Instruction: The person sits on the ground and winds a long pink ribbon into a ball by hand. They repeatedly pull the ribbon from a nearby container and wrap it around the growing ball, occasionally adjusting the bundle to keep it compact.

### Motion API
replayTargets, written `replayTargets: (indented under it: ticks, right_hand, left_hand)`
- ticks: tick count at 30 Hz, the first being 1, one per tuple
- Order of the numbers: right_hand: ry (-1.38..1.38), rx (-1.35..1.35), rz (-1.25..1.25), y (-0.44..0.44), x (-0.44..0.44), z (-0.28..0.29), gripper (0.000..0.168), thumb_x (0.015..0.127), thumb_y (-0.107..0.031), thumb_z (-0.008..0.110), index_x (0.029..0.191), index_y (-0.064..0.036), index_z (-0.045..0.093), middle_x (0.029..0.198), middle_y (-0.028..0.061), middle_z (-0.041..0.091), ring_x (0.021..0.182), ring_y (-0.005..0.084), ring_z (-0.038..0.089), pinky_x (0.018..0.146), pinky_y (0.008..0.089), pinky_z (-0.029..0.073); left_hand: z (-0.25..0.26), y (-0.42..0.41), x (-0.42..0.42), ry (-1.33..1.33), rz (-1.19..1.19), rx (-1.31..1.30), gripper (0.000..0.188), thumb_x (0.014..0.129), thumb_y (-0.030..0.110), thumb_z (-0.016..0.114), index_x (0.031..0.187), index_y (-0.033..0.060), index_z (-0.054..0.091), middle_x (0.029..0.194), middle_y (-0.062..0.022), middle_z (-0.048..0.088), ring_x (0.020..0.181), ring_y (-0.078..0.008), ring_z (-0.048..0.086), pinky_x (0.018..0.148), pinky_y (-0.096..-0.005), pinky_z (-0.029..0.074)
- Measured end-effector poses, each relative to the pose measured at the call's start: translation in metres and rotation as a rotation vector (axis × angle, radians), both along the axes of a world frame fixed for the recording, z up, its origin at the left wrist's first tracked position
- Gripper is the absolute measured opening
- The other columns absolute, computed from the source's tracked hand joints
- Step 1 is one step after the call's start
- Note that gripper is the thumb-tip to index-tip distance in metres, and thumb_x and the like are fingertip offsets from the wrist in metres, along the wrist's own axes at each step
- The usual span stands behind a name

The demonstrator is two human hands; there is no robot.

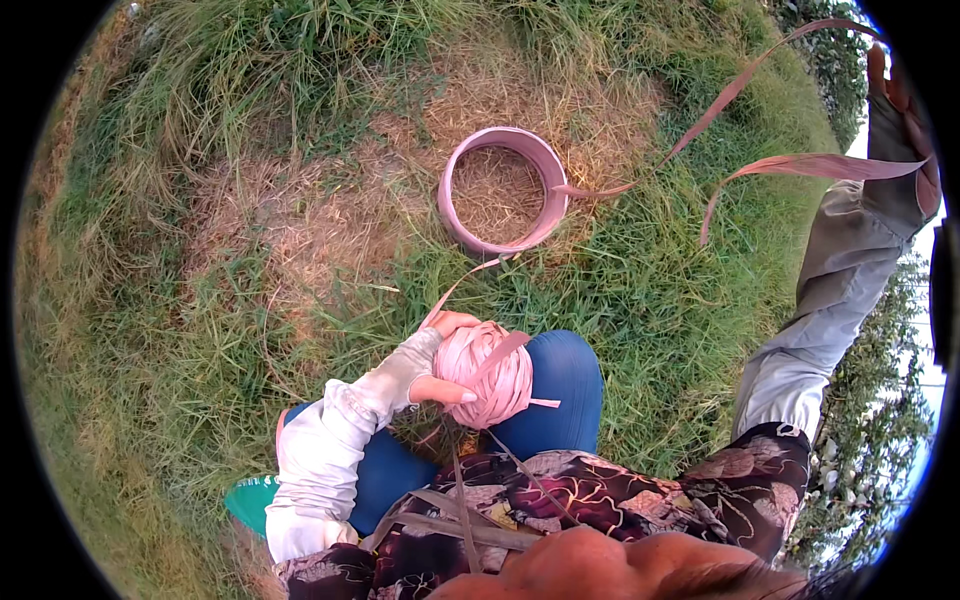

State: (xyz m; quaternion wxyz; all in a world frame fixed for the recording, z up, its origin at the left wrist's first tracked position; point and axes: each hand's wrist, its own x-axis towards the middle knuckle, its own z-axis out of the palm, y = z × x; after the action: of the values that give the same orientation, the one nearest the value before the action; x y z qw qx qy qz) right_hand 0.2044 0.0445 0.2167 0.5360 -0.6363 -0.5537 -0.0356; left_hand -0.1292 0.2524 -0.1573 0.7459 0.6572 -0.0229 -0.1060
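Note:
My left hand (442,367) is wrapped around a ball of pink flat strip (491,379), thumb across its near side, just above my knees. A loose strip end hangs off the ball's right side. From near my fingers, a thin length runs up to a pink hoop-like ring (450,202), which rests on the grass ahead. On the ring's right side, a pink strip (720,101) leaves and arcs up to my raised right hand (900,124) at the picture's right rim. That hand grips the strip, and a loose tail hangs down from it. Its fingertips are partly lost in shadow.
Dry cut straw (322,202) lies around and left of the ring, with long green grass (300,45) beyond. My blue-clad knee (566,390) is beside the ball. A green object (251,502) bearing writing lies by my left sleeve. Leafy bushes (847,450) stand at right.

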Motion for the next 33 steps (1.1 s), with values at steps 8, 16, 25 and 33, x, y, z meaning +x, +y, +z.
replayTargets:
  ticks: [8, 16, 25, 33]
  right_hand:
    - [-0.297, -0.065, -0.5, -0.004, -0.011, 0.037, 0.02, 0.095, -0.021, 0.049, 0.096, -0.003, 0.057, 0.083, 0.0044, 0.055, 0.081, 0.0138, 0.055, 0.073, 0.0293, 0.042]
    - [-0.076, -0.13, -0.513, 0.04, -0.042, -0.04, 0.029, 0.095, -0.03, 0.052, 0.084, -0.005, 0.063, 0.067, 0.0004, 0.056, 0.06, 0.0107, 0.059, 0.054, 0.0231, 0.045]
    - [0.55, -0.429, -0.03, 0.105, -0.136, -0.26, 0.017, 0.092, -0.019, 0.059, 0.09, -0.003, 0.063, 0.069, -0.0026, 0.054, 0.058, 0.0056, 0.051, 0.051, 0.0225, 0.04]
    - [0.129, -0.737, 0.329, 0.102, -0.156, -0.32, 0.014, 0.08, -0.008, 0.067, 0.092, -0.003, 0.063, 0.084, 0.0127, 0.057, 0.08, 0.0296, 0.058, 0.07, 0.0383, 0.045]
  left_hand:
    - [-0.023, 0.014, -0.007, 0.07, 0.111, -0.098, 0.08, 0.058, 0.028, 0.079, 0.126, 0.0069, 0.044, 0.121, -0.0111, 0.048, 0.116, -0.0243, 0.046, 0.1, -0.0334, 0.034]
    - [0.019, 0.039, 0.005, 0.152, 0.132, -0.696, 0.083, 0.058, 0.016, 0.072, 0.132, 0.0017, 0.039, 0.124, -0.0118, 0.053, 0.114, -0.0244, 0.052, 0.101, -0.0365, 0.038]
    - [0.024, 0.046, 0.007, -0.114, 0.272, -0.894, 0.098, 0.052, 0.036, 0.074, 0.134, 0.0001, 0.034, 0.138, -0.0197, 0.038, 0.125, -0.0327, 0.044, 0.107, -0.0446, 0.034]
    - [0.004, 0.083, -0.015, -0.186, 0.355, -0.942, 0.097, 0.06, 0.034, 0.074, 0.139, -0.0013, 0.029, 0.139, -0.0204, 0.039, 0.124, -0.0321, 0.044, 0.106, -0.0441, 0.035]
